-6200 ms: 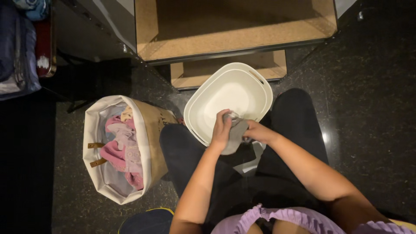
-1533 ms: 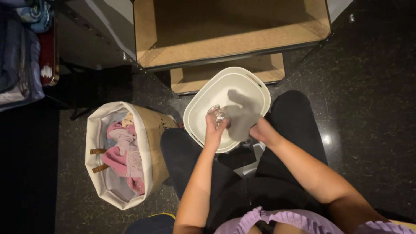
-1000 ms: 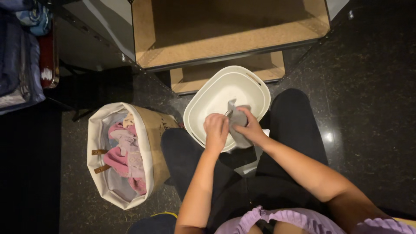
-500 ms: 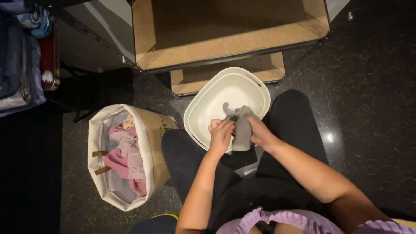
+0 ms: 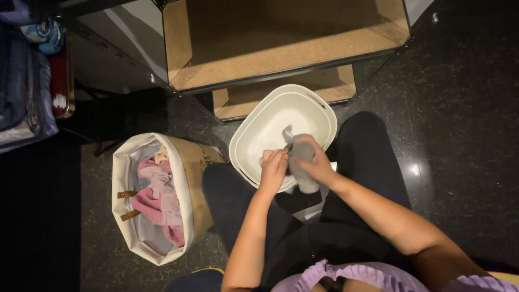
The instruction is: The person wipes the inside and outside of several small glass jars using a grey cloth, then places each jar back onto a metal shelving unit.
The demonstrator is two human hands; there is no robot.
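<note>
My left hand (image 5: 273, 168) and my right hand (image 5: 313, 166) are together over the near edge of a white plastic tub (image 5: 265, 127) that rests on the floor against my knees. Both grip a small grey cloth (image 5: 299, 153). A small clear glass object seen earlier in my left hand is now hidden by the cloth and fingers. The tub itself looks empty inside.
A fabric laundry basket (image 5: 189, 162) with pink and pale clothes (image 5: 157, 194) stands on the dark floor at my left. A low wooden shelf unit (image 5: 281, 48) sits just beyond the tub. Hanging bags and fabrics (image 5: 27, 81) are at the far left.
The cloth was spread open with a clear glass object held apart in my left hand; since then my hands have come together and the cloth is bunched around it.
</note>
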